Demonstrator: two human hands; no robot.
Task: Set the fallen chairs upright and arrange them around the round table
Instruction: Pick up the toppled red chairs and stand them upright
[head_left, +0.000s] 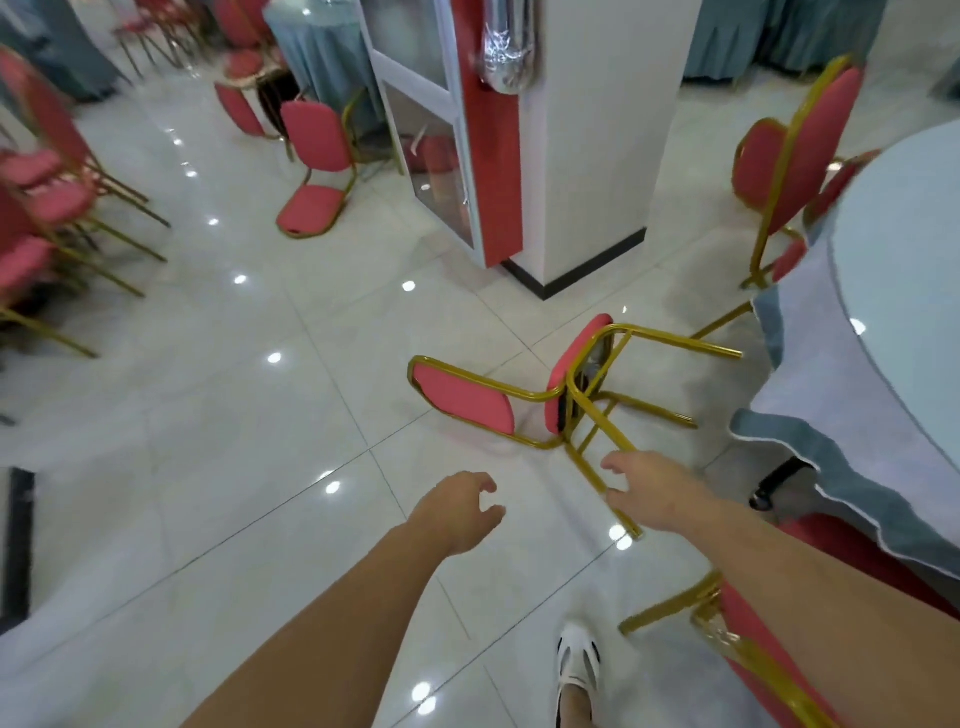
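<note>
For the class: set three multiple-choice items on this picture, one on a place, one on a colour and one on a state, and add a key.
1. Where does the fallen chair lie?
A. On the round table
B. On the floor in front of the white pillar
C. On a stack of chairs

2. What colour is its frame?
A. Gold
B. Silver
C. Black

3. What is the left hand doing?
A. Gripping a chair leg
B. Holding a cloth
C. Held open, holding nothing

Key:
1 B, it lies on its side on the floor near the pillar's foot.
2 A, the frame shines yellow-gold.
3 C, its fingers are loose, with nothing in them.
</note>
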